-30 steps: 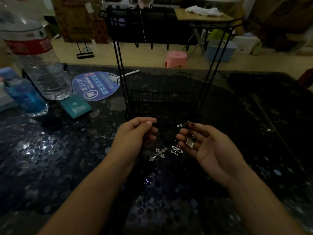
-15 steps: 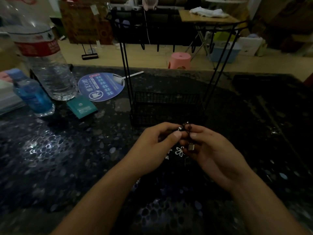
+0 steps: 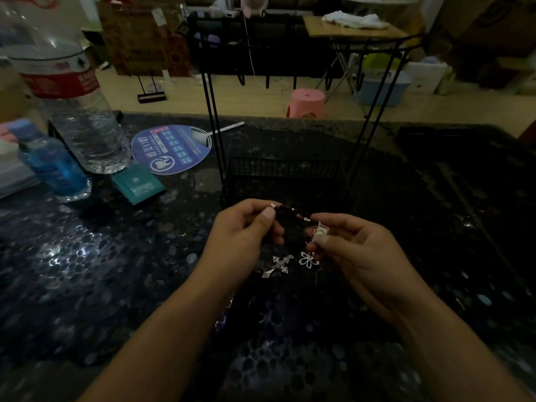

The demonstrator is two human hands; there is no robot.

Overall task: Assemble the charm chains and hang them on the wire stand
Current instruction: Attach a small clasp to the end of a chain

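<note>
**Both hands pinch a dark bead chain in front of the wire stand**

At the centre of the frame the left hand (image 3: 242,237) pinches one end of a dark bead chain (image 3: 291,213) between thumb and forefinger, its other fingers curled in. The right hand (image 3: 353,253), just right of centre, grips the other end, where a small square silver charm (image 3: 320,232) sits against the thumb. The chain runs in a short arc between the two hands, above the tabletop.

Just below the hands, on the dark speckled table (image 3: 87,271), lie two loose silver charms side by side: a cross charm (image 3: 278,266) on the left and a flower charm (image 3: 309,259) on the right, close to the right hand's fingers.

Directly behind the hands stands the black wire stand (image 3: 282,172), its basket base on the table and thin legs rising to a top rail with hooks near the upper middle of the frame.

Toward the left edge are a large clear water bottle (image 3: 75,111), a small blue bottle (image 3: 55,169), a teal packet (image 3: 137,184) and a round blue hand fan (image 3: 171,147).
</note>
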